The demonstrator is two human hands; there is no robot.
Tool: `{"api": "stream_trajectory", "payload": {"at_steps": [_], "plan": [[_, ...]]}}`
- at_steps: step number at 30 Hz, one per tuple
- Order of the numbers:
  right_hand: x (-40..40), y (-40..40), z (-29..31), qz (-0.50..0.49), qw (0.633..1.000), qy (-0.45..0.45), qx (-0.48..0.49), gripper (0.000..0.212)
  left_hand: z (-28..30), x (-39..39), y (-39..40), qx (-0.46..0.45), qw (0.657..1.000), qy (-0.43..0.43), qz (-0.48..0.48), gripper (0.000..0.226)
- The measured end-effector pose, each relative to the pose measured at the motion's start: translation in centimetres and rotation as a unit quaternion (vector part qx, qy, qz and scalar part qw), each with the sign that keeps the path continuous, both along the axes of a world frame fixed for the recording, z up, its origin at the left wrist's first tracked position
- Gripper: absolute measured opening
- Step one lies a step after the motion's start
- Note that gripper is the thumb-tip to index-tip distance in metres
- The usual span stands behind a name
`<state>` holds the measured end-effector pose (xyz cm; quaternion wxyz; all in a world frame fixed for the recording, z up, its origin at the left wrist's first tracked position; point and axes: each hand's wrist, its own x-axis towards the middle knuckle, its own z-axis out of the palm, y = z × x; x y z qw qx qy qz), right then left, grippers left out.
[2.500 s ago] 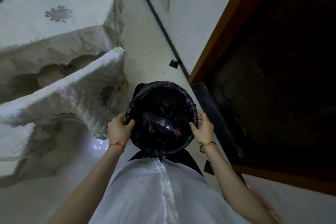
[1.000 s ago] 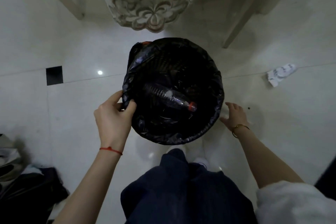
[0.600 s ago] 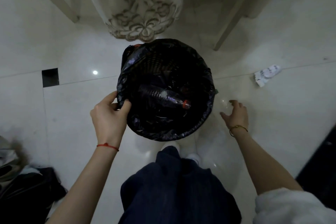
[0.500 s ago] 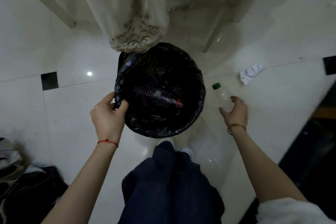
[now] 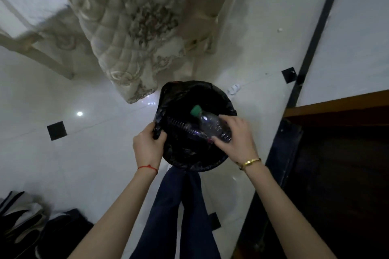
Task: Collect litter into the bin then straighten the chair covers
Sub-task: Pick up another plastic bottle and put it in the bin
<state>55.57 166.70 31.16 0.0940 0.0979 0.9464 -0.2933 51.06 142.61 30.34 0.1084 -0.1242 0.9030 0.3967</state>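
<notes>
A round bin with a black liner (image 5: 179, 90) hangs in front of me over the tiled floor. My left hand (image 5: 147, 145) grips its near-left rim. My right hand (image 5: 233, 141) holds a clear plastic bottle with a green cap (image 5: 210, 122) over the bin's opening. Another clear bottle (image 5: 183, 127) lies inside the bin. A crumpled white wrapper (image 5: 234, 88) lies on the floor just beyond the bin's right side. A quilted cream chair cover (image 5: 126, 27) hangs down behind the bin.
Pale chair legs (image 5: 42, 59) stand at the left. A dark wooden door frame and threshold (image 5: 315, 153) fill the right. A dark skirting line (image 5: 315, 27) runs along the wall. Shoes and dark items (image 5: 31, 227) lie at the lower left.
My right hand picked the green-capped bottle off the floor and brought it over the bin. The view swung, so the doorway now shows at the right.
</notes>
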Motion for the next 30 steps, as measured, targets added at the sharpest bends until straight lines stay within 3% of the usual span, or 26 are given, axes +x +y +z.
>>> {"api": "stream_trajectory", "payload": {"at_steps": [4, 8, 11, 16, 19, 25, 30], "plan": [[0.5, -1.2, 1.0, 0.055, 0.993, -0.085, 0.067, 0.065, 2.6, 0.7, 2.3, 0.027, 0.999, 0.001, -0.041, 0.003], [-0.1, -1.1, 1.7, 0.062, 0.988, -0.109, 0.087, 0.065, 4.2, 0.8, 4.0, 0.036, 0.997, -0.004, -0.070, 0.010], [-0.6, 0.2, 2.7, 0.035, 0.994, -0.072, 0.075, 0.060, 4.6, 0.4, 5.1, 0.030, 0.996, -0.013, -0.084, 0.007], [-0.2, 4.5, 4.4, -0.105, 0.992, 0.072, -0.012, 0.041, 4.1, -1.0, 6.8, 0.009, 0.996, -0.033, -0.077, 0.005], [-0.1, 8.0, 4.2, -0.165, 0.982, 0.089, -0.026, 0.039, 3.2, -2.1, 8.5, -0.007, 0.998, -0.036, -0.058, 0.015], [-2.7, 15.7, 0.8, -0.213, 0.974, 0.055, -0.055, 0.037, 0.2, -4.8, 13.3, -0.024, 0.999, -0.034, -0.020, 0.010], [-7.5, 21.2, -6.2, -0.196, 0.978, 0.033, -0.062, 0.036, -4.6, -6.7, 15.8, -0.061, 0.997, -0.025, 0.044, 0.006]]}}
